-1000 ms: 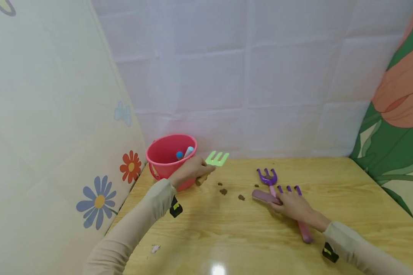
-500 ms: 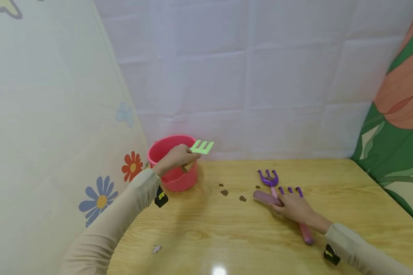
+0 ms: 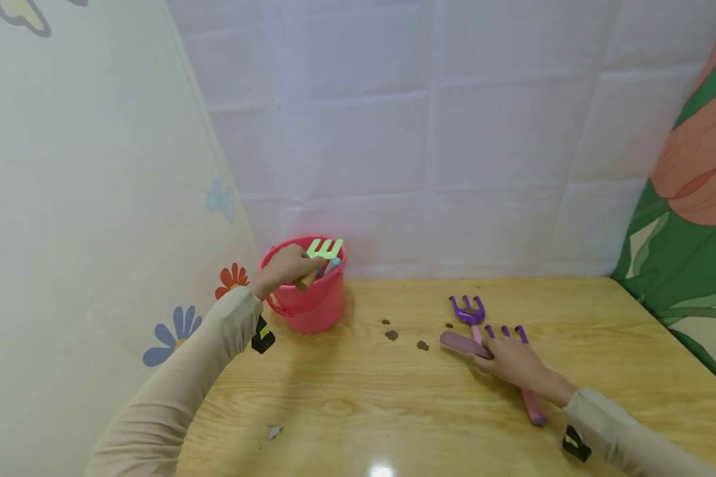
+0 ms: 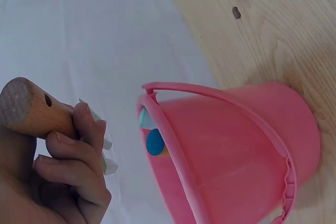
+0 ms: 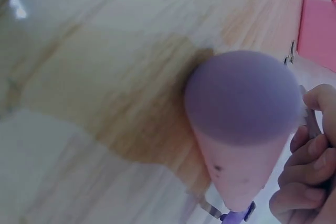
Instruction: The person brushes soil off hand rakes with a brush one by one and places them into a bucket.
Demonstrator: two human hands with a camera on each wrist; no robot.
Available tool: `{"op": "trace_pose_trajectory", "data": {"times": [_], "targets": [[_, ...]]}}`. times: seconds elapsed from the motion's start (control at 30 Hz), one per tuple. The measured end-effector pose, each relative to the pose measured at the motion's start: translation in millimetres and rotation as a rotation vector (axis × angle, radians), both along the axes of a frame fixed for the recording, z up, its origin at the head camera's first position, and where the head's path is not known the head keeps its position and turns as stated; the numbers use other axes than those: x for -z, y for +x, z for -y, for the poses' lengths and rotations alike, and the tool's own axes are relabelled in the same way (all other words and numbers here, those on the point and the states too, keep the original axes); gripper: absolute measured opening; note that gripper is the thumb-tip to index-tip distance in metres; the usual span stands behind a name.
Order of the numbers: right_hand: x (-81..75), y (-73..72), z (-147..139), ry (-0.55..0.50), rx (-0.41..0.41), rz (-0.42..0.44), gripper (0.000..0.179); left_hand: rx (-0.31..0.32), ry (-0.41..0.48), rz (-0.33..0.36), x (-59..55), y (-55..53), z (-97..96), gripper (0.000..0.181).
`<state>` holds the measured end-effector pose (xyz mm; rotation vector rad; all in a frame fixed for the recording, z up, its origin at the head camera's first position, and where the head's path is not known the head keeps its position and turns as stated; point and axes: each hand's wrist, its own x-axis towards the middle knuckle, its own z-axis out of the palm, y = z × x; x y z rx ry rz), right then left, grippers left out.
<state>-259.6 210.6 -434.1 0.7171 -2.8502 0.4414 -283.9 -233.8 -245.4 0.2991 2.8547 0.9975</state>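
Note:
My left hand (image 3: pixel 288 264) grips the wooden handle of a small light-green hand rake (image 3: pixel 325 250) above the rim of the pink bucket (image 3: pixel 316 308). In the left wrist view, the handle's butt (image 4: pixel 16 103) points towards the camera, and the fingers curl round it. Inside the bucket, a blue-ended handle (image 4: pixel 155 142) and a pale-blue piece show. My right hand (image 3: pixel 510 361) holds a mauve oblong brush-like piece (image 3: pixel 464 344) low over the table. Beside and partly beneath this hand are a purple fork (image 3: pixel 469 311) with a pink handle and a second purple-tined tool (image 3: pixel 534 407).
Several dark brown crumbs (image 3: pixel 392 335) lie on the wooden table (image 3: pixel 364 391) between bucket and forks. A pale scrap (image 3: pixel 274 432) lies near the front left. White cloth (image 3: pixel 358 132) hangs behind, and printed flower sheets stand at both sides.
My left hand has carried the green rake left and slightly up, from beside the bucket to above its rim. The right hand has stayed in place with the mauve piece.

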Motion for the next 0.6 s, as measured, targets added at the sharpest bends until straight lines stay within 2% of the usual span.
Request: {"op": "trace_pose_trajectory", "data": {"times": [0.2,0.33,0.6], "targets": [[1.6,-0.3,-2.4,0.008,-0.010,-0.020,0.038,-0.037,0.061,0.019,6.7,-6.8,7.5,0.048],[1.7,-0.9,-2.6,0.006,-0.008,-0.025,0.038,-0.074,0.066,0.008,11.3,-12.6,12.2,0.046],[0.8,0.0,0.2,0.005,0.002,-0.007,0.037,-0.130,0.070,-0.015,30.2,-24.6,25.7,0.041]]}}
